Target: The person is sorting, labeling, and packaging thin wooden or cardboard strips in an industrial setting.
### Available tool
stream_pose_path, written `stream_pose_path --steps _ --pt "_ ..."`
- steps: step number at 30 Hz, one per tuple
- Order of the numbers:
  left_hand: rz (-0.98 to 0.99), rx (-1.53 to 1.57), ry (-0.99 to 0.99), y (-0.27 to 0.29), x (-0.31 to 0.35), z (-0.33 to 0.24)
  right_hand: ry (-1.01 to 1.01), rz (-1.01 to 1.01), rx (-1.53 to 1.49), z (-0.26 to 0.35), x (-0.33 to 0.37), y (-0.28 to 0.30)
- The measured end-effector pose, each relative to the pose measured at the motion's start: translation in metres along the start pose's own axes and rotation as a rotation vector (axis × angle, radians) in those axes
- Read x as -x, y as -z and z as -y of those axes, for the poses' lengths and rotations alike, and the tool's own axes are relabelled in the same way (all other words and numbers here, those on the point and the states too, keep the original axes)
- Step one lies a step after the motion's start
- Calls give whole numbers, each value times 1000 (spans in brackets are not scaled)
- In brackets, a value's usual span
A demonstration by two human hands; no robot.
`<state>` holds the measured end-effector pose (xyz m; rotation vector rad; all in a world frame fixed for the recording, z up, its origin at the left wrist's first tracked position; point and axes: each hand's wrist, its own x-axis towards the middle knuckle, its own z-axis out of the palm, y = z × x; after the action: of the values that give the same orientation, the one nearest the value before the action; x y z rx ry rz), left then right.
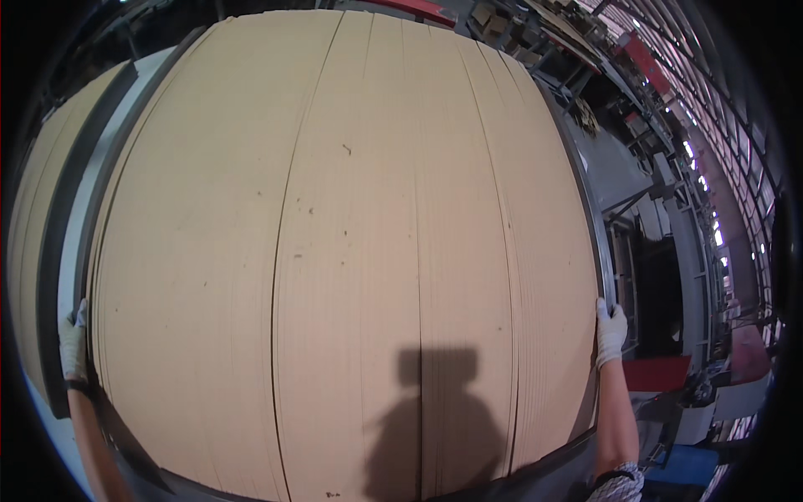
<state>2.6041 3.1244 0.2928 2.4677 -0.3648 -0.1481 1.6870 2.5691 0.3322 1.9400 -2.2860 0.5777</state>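
A broad tan cardboard surface (385,209), marked with long lengthwise creases and a few dark specks, fills most of the view between my hands. At its left side my left hand (74,343), in a white glove, is closed on the dark side rail (86,243), thumb pointing forward. Across from it, my right hand (611,333), also gloved, is closed round the metal side rail (600,243) along the cardboard's right edge. Parts of the fingers of both hands are hidden by the rails.
More cardboard (50,159) lies to the left, past a pale strip and a dark rail. Machine frames (694,243) and a red panel (657,373) stand on the right. Cardboard boxes (489,21) sit at the far right. A shadow (443,435) falls on the near cardboard.
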Motion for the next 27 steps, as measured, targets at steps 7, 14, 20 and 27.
stream_pose_path --steps 7,14,20,27 --pt "7 -209 78 86 104 70 -113 193 -148 -48 90 55" --pt "-62 153 119 101 245 50 -313 354 -627 -90 162 95" --pt "-272 7 348 191 352 205 -493 419 -298 -278 249 181" --pt "-356 394 727 181 350 136 -800 265 -930 -320 304 144"
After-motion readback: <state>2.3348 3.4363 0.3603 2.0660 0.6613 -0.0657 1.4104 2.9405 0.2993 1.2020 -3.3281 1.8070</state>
